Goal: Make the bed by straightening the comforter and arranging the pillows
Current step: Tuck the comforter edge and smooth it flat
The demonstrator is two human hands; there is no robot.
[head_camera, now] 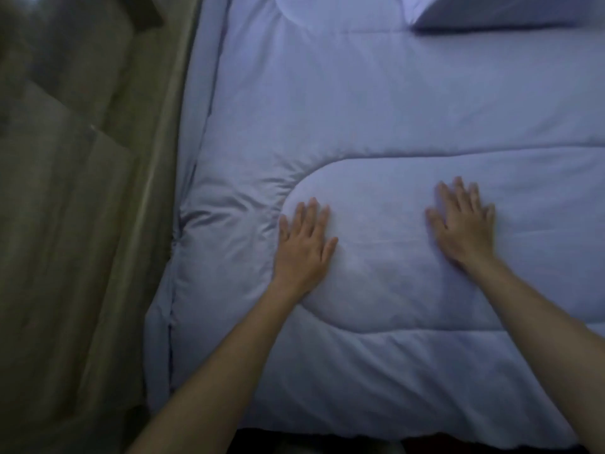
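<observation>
A pale blue quilted comforter [376,109] covers the bed and fills most of the head view. My left hand [304,244] lies flat on it, palm down with fingers spread, near the rounded end of a stitched panel. My right hand [465,224] rests flat on the same panel further right, fingers apart. Neither hand holds anything. A pillow [491,14] in a matching case lies at the top right, cut off by the frame. The comforter is wrinkled and bunched at its left edge [216,217].
A beige curtain or drape [82,224] hangs close along the bed's left side. The near edge of the comforter [327,434] drops into dark shadow at the bottom. The room is dim.
</observation>
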